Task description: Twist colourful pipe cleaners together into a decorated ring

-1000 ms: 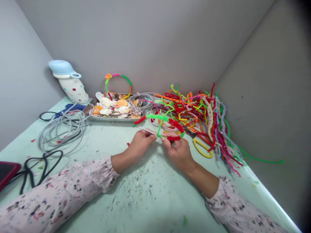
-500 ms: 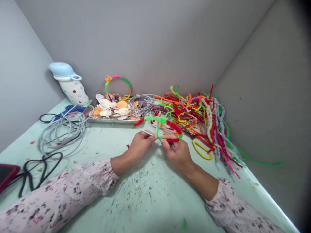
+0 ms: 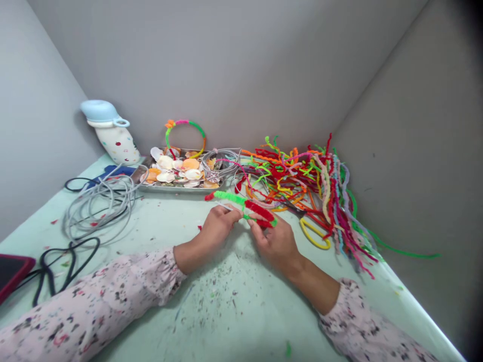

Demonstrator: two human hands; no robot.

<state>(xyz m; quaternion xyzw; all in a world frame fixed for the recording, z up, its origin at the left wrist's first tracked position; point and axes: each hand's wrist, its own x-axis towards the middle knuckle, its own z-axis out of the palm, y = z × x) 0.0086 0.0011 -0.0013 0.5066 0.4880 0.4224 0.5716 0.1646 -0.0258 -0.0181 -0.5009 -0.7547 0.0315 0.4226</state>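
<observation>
Fingers [image 3: 234, 215] are pinching at frame centre: left hand [image 3: 217, 226] on a thin white strip [image 3: 226, 206], right hand [image 3: 278, 241] on a red-and-green fuzzy loop [image 3: 260, 210].
Speckled table [image 3: 256, 322] is stretching to its sloping lower-right edge; fingers are hiding the strip's end, the left border cutting off a red-rimmed device [image 3: 15, 274].

Between your hands [image 3: 219, 227] is a pipe-cleaner loop [image 3: 258, 213]; behind it, slightly left, a tray [image 3: 181, 190] of shells [image 3: 190, 165] lies on the surface [image 3: 241, 327], bottle [image 3: 116, 143] and cable [image 3: 98, 195] farther left, scissors [image 3: 301, 213] and pipe-cleaner pile [image 3: 294, 168] to your right
</observation>
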